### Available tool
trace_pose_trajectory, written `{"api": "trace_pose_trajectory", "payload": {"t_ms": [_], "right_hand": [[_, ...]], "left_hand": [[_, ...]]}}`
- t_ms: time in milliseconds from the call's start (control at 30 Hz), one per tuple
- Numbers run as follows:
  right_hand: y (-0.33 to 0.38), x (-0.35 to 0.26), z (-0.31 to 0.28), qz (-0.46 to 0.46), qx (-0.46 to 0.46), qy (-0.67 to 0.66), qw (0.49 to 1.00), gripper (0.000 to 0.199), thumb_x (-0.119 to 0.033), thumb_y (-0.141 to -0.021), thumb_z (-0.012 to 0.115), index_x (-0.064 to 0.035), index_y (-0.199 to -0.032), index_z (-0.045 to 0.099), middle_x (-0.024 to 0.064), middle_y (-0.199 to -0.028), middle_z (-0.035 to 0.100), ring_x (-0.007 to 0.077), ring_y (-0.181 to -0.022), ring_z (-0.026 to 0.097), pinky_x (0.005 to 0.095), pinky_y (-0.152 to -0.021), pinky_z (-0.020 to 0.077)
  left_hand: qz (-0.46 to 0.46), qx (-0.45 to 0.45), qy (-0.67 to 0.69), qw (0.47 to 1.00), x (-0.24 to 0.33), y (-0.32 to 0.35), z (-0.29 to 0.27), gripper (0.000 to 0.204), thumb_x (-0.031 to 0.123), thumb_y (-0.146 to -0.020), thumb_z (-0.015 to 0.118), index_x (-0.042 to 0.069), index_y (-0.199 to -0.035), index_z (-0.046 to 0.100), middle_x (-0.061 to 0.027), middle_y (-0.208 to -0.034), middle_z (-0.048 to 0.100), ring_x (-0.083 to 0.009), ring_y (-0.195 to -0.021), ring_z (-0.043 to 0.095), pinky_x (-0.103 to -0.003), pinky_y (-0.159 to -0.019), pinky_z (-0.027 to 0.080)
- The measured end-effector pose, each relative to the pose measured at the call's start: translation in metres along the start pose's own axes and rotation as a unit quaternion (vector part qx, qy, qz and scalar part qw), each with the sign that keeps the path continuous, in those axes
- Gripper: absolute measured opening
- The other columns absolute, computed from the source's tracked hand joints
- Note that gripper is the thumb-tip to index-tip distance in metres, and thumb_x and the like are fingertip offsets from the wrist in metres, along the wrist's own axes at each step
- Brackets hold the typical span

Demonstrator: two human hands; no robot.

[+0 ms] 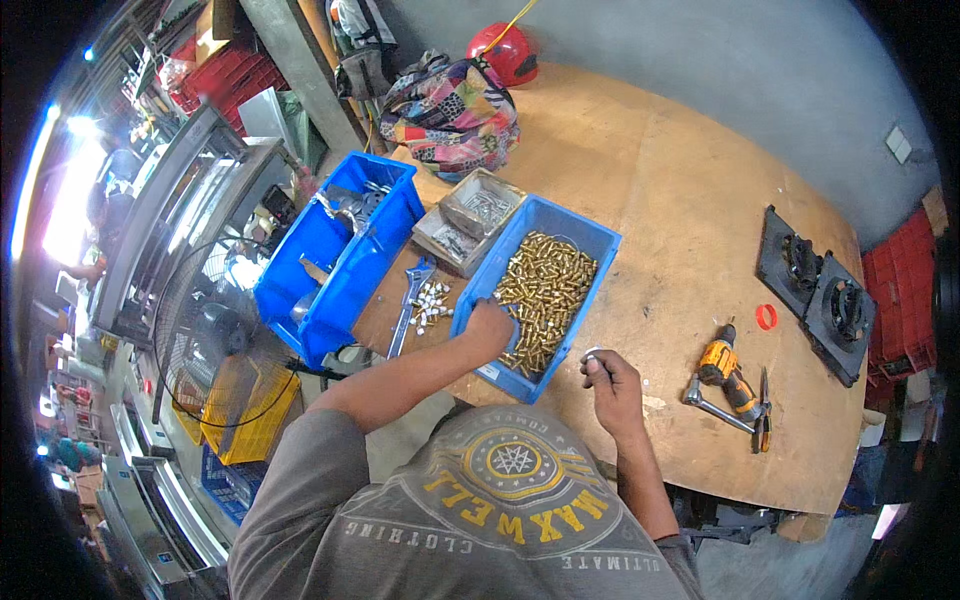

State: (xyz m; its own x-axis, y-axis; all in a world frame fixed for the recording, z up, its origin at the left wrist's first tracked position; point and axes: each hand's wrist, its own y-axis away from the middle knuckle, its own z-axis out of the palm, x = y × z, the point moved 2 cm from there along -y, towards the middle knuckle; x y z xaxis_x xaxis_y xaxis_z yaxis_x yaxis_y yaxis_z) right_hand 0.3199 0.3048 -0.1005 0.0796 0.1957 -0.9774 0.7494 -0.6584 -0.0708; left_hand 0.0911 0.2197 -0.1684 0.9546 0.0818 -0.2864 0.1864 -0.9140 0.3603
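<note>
A blue bin (603,240) full of small brass-coloured metal fittings (545,290) stands on the table in front of me. My left hand (489,333) is curled at the bin's left wall, beside the fittings; its fingertips are hidden, so what they hold cannot be made out. Just off the bin's lower right corner, my right hand (613,388) pinches a small pale piece (592,355) between thumb and fingers. Left of the bin lie an adjustable wrench (407,310) and a loose cluster of small white-and-brass pieces (432,304).
A larger blue bin (330,270) with metal parts and an open box (470,215) of screws stand left. To the right lie a cordless drill (725,365), a socket wrench (715,405), pliers (763,415), a red ring (766,317) and black burner-like plates (820,290). A patterned bag (450,115) sits behind.
</note>
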Motion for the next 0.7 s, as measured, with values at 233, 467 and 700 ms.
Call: {"api": "trace_pose_trajectory", "payload": {"t_ms": [233,467,700], "right_hand": [[0.01,0.012,0.005,0.001,0.006,0.017,1.0,0.018,-0.014,-0.097,0.056,0.0021,-0.097,0.063,0.0102,-0.083,0.064,0.0165,-0.07,0.061,0.029,-0.064,0.0501],[0.0,0.023,0.002,-0.028,0.004,0.069,0.997,0.018,-0.014,-0.097,0.056,0.0026,-0.096,0.063,0.0092,-0.084,0.064,0.0143,-0.07,0.061,0.0281,-0.062,0.0509],[-0.014,0.019,0.003,-0.046,-0.004,0.092,0.995,0.019,-0.014,-0.097,0.056,0.0032,-0.098,0.063,0.0099,-0.085,0.064,0.0155,-0.07,0.062,0.0288,-0.062,0.0516]], "left_hand": [[0.055,0.003,0.065,0.996,-0.001,-0.004,0.019,0.015,0.016,-0.08,0.06,0.009,-0.083,0.073,-0.0123,-0.088,0.072,-0.0283,-0.086,0.069,-0.044,-0.073,0.051],[0.136,-0.124,0.066,0.981,-0.013,-0.018,0.019,0.02,0.013,-0.08,0.062,0.004,-0.092,0.075,-0.0153,-0.097,0.073,-0.031,-0.093,0.07,-0.048,-0.077,0.054],[0.168,-0.19,0.106,0.961,-0.017,-0.016,0.021,0.028,0.026,-0.084,0.066,0.0,-0.093,0.073,-0.0198,-0.094,0.071,-0.0369,-0.089,0.069,-0.048,-0.079,0.054]]}}
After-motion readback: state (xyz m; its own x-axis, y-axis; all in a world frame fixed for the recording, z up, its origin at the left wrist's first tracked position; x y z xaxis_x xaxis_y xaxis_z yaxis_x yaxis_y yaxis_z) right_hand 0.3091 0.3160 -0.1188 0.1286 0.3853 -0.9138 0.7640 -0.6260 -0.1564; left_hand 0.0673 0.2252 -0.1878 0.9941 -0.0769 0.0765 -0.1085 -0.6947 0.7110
